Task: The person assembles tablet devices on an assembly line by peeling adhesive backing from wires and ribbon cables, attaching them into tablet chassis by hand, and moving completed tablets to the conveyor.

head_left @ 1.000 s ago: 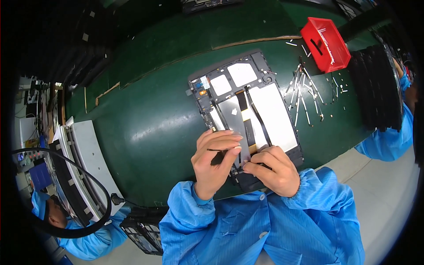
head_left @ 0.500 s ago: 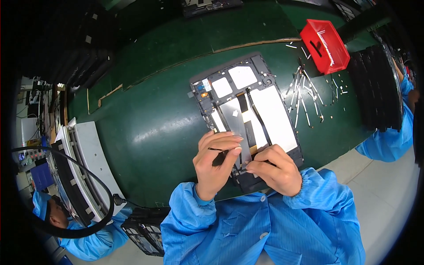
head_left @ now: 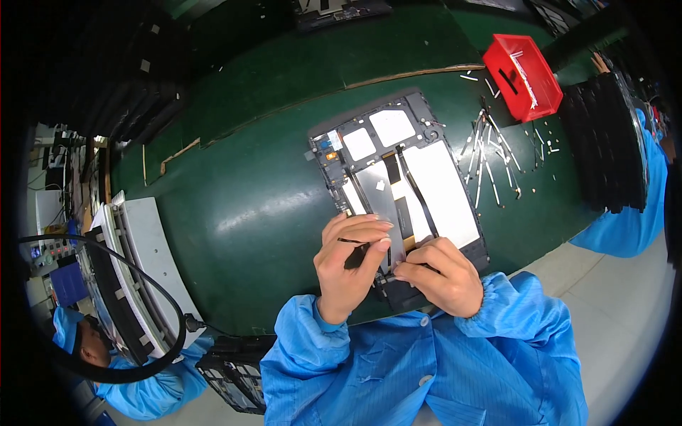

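Note:
An opened tablet-like device (head_left: 460, 206) lies tilted on the green tabletop, with a black frame, white panels and a grey see-through strip (head_left: 375, 190) down its middle. A dark flat cable (head_left: 419, 188) runs along the white panel. Over the device's lower left part, my left hand (head_left: 348, 263) is closed, fingertips together, on a thin dark strip (head_left: 349, 241). My right hand (head_left: 444, 273) pinches at the lower end of the grey strip, near the device's bottom edge. What sits between its fingertips is hidden.
Several thin white and black strips (head_left: 490, 156) lie scattered right of the device. Beyond them stand a red bin (head_left: 522, 85) and a stack of black panels (head_left: 607, 142). White panels (head_left: 153, 248) and a black cable loop (head_left: 167, 298) are at left. Co-workers in blue sit at both sides.
The view has shifted very slightly. Both hands keep almost the same place and grip over the device. At the far right, the co-worker's arm has moved.

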Demonstrator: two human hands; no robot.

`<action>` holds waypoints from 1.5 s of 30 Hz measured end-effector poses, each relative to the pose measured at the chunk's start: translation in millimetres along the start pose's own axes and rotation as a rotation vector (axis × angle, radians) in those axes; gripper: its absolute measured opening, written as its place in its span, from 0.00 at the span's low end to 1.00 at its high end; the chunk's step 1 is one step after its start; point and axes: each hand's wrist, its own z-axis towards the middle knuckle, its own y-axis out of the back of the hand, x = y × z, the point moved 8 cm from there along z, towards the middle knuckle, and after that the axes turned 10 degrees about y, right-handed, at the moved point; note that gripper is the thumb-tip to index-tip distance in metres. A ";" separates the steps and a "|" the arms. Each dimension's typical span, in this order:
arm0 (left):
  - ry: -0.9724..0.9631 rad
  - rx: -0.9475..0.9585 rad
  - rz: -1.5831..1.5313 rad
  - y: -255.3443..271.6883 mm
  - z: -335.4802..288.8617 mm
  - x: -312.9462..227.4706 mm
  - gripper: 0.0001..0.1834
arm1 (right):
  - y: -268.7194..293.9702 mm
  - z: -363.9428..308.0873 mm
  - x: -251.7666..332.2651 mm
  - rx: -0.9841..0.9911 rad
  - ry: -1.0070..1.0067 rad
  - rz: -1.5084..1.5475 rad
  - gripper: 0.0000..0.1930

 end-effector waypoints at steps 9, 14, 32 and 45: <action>0.013 -0.017 0.026 0.6 2.7 -1.0 0.03 | -0.7 5.2 3.3 0.028 0.054 -0.040 0.14; 0.020 -0.022 0.042 0.6 4.2 -4.0 0.04 | -2.3 3.1 2.6 0.029 0.061 -0.043 0.14; -0.080 0.056 0.391 -14.0 28.3 -16.5 0.05 | 0.3 6.0 0.0 0.039 0.025 -0.004 0.14; -0.034 0.053 0.365 -13.8 29.1 -11.8 0.04 | -1.2 3.6 -1.3 0.052 0.033 0.009 0.14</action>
